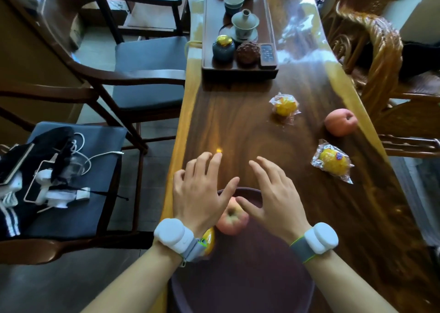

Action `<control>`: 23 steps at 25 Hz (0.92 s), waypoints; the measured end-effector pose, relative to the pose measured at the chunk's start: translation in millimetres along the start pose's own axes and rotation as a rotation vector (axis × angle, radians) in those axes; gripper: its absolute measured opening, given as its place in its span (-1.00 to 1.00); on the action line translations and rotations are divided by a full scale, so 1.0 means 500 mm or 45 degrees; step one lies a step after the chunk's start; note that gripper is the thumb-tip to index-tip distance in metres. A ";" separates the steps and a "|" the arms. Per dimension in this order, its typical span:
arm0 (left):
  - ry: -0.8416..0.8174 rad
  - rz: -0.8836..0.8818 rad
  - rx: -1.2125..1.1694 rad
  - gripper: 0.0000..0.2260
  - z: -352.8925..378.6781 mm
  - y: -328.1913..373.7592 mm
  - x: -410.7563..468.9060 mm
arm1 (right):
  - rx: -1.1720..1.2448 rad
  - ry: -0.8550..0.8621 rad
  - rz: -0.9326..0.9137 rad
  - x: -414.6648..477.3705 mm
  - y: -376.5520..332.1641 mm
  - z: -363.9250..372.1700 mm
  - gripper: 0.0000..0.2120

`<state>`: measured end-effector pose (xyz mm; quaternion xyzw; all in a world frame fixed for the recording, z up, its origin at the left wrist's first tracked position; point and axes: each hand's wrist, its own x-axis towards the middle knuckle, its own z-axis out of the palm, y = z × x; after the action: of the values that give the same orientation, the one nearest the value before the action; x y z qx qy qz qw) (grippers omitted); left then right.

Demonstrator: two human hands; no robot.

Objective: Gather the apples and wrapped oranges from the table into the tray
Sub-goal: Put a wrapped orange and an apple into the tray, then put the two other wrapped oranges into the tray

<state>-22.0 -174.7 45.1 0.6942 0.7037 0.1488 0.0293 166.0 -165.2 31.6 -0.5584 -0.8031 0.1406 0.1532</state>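
My left hand [202,193] and right hand [273,193] hover spread and empty over the tray [250,289], where an apple [232,220] lies beneath them.

tray [300,286] dark purple | apples [341,122] pink-red | wrapped oranges [332,161] yellow-orange

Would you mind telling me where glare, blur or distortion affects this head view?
Head view: strong window glare washes the far table; a bright glint sits by the left hand; chairs curve with wide-angle distortion; the tray is dim and softly blurred.
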 end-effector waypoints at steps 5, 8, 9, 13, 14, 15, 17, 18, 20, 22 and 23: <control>0.112 0.147 -0.037 -0.44 0.000 0.088 0.115 | -0.015 0.252 0.093 0.039 0.066 -0.095 -0.28; 0.123 0.228 -0.047 -0.44 0.023 0.148 0.186 | -0.052 0.361 0.208 0.060 0.132 -0.134 -0.28; 0.124 0.253 -0.038 -0.43 0.033 0.164 0.208 | -0.069 0.379 0.246 0.066 0.154 -0.142 -0.28; 0.061 0.357 0.014 -0.41 0.093 0.219 0.290 | -0.115 0.392 0.394 0.080 0.248 -0.149 -0.26; 0.041 0.373 0.030 -0.41 0.111 0.228 0.308 | -0.124 0.384 0.418 0.082 0.269 -0.146 -0.25; 0.020 0.389 0.044 -0.41 0.128 0.234 0.325 | -0.129 0.368 0.443 0.084 0.286 -0.141 -0.24; -0.037 0.426 0.064 -0.40 0.169 0.250 0.362 | -0.138 0.320 0.514 0.085 0.329 -0.129 -0.22; -0.063 0.442 0.076 -0.40 0.189 0.257 0.379 | -0.141 0.295 0.546 0.085 0.348 -0.121 -0.21; -0.099 0.463 0.095 -0.40 0.221 0.264 0.407 | -0.143 0.248 0.594 0.086 0.375 -0.106 -0.19; -0.132 0.469 0.105 -0.40 0.247 0.269 0.430 | -0.142 0.210 0.632 0.085 0.397 -0.092 -0.17; -0.148 0.473 0.113 -0.40 0.260 0.271 0.439 | -0.141 0.188 0.652 0.085 0.406 -0.085 -0.16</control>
<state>133.7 62.7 -8.9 0.8201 0.5665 0.0802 0.0111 342.4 -54.7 -6.3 -0.7595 -0.6289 0.0894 0.1401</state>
